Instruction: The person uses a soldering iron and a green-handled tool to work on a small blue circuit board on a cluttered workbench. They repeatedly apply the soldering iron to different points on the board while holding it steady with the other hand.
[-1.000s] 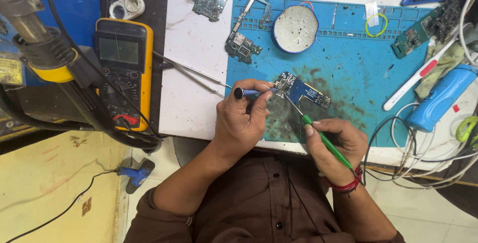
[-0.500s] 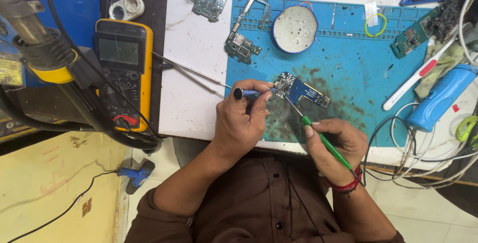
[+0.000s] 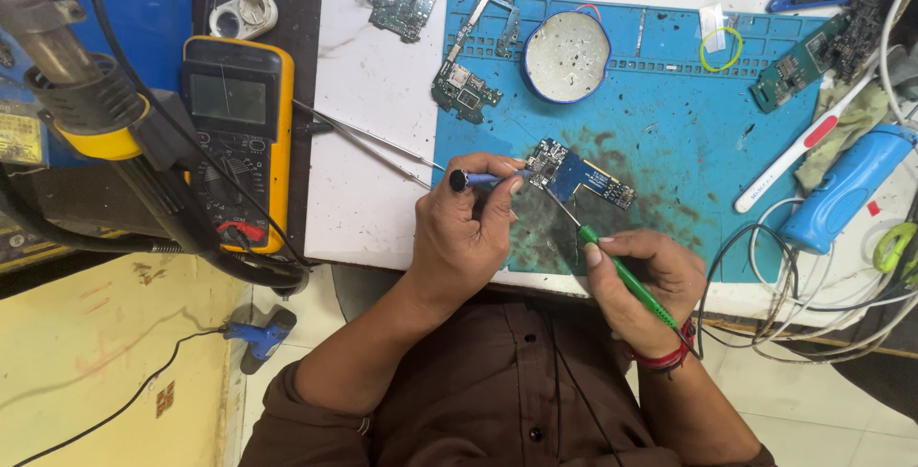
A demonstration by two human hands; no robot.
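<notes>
A small blue circuit board (image 3: pixel 580 173) lies on the stained blue work mat (image 3: pixel 669 94). My left hand (image 3: pixel 466 228) grips a dark blue-handled tool (image 3: pixel 478 179) whose tip meets the board's left end. My right hand (image 3: pixel 639 276) holds a thin green-handled tool (image 3: pixel 623 276) like a pen, its metal point touching the board's lower edge. Both hands rest at the table's near edge.
A yellow multimeter (image 3: pixel 239 132) and a hot-air gun (image 3: pixel 81 94) sit at the left. Metal tweezers (image 3: pixel 368 147) lie on the white tabletop. Other circuit boards (image 3: pixel 466 85), a round tin (image 3: pixel 566 56), a blue device (image 3: pixel 841 190) and tangled cables (image 3: pixel 813 295) surround the mat.
</notes>
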